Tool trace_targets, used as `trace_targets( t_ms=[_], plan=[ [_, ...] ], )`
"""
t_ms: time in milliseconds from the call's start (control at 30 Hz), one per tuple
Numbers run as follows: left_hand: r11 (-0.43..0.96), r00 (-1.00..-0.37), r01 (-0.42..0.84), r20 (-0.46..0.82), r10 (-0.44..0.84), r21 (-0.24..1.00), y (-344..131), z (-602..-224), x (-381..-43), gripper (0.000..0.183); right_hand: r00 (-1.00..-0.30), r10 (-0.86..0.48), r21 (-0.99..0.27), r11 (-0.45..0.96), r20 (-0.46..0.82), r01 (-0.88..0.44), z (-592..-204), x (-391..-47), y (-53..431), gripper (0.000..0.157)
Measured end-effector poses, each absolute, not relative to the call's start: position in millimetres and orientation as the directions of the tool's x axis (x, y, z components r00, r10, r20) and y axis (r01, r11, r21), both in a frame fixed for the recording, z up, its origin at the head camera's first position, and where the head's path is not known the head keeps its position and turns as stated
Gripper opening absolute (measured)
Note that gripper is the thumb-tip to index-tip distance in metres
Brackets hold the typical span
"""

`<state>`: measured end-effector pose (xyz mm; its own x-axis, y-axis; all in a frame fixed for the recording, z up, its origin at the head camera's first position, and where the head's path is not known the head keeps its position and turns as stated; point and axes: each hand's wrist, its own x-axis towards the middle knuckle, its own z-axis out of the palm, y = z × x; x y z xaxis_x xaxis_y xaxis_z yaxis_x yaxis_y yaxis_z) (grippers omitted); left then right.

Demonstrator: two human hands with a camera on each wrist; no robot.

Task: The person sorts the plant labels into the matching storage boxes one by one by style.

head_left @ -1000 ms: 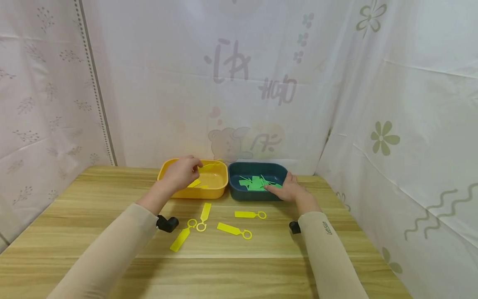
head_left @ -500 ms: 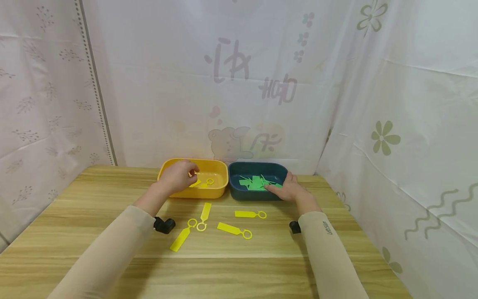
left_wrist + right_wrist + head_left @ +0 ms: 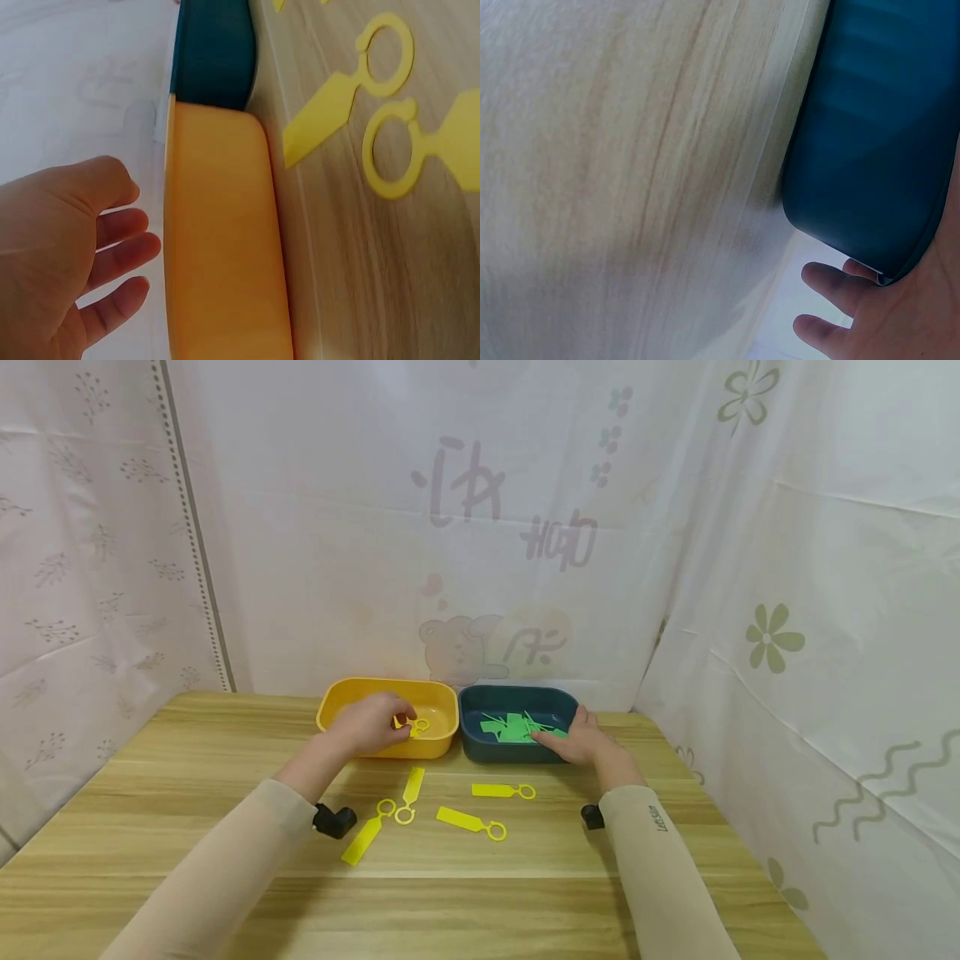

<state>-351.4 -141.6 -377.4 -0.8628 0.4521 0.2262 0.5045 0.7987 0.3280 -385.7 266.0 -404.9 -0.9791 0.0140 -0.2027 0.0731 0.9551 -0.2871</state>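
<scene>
My left hand (image 3: 377, 723) is over the yellow bin (image 3: 386, 748), its thumb and index finger near a yellow ring tag (image 3: 422, 724) lying inside. In the left wrist view the fingers (image 3: 124, 251) are loosely bent, with nothing visible between them. My right hand (image 3: 583, 741) grips the right end of the dark teal bin (image 3: 495, 753), thumb inside the wall and fingers outside. Flat green pieces (image 3: 516, 728) and thin green strips lie in that bin. In the right wrist view, fingers (image 3: 832, 289) reach past the bin's end.
Several yellow ring tags lie loose on the wooden table (image 3: 480, 910) before the bins, among them one tag (image 3: 365, 837) at the left and one (image 3: 491, 790) nearer the right. The bins stand side by side against a printed white curtain (image 3: 337, 527).
A yellow tag near my left fingers one second ago is no longer by them. The left hand drew back left, then moved right and lower over the yellow bin. The right hand stays put.
</scene>
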Motion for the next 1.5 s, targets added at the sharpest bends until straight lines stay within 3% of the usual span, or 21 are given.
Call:
trace_targets(
  t_ms=[600, 1133, 1500],
  plan=[
    [0.703, -0.754, 0.656, 0.209, 0.622, 0.274, -89.2, -382.7, -328.0, 0.016, -0.983, -0.001, -0.308, 0.95, -0.183, 0.056, -403.4, -384.3, 266.2, 0.14],
    [0.659, -0.665, 0.698, -0.088, 0.741, 0.28, -55.3, -399.2, -305.1, 0.03, -0.983, -0.018, -0.318, 0.947, -0.182, 0.042, -402.9, -383.3, 266.4, 0.14],
    [0.697, -0.683, 0.664, -0.162, 0.712, 0.271, -51.4, -404.7, -297.4, 0.027, -0.983, -0.013, -0.32, 0.946, -0.183, 0.047, -404.4, -384.6, 266.9, 0.139]
  ],
)
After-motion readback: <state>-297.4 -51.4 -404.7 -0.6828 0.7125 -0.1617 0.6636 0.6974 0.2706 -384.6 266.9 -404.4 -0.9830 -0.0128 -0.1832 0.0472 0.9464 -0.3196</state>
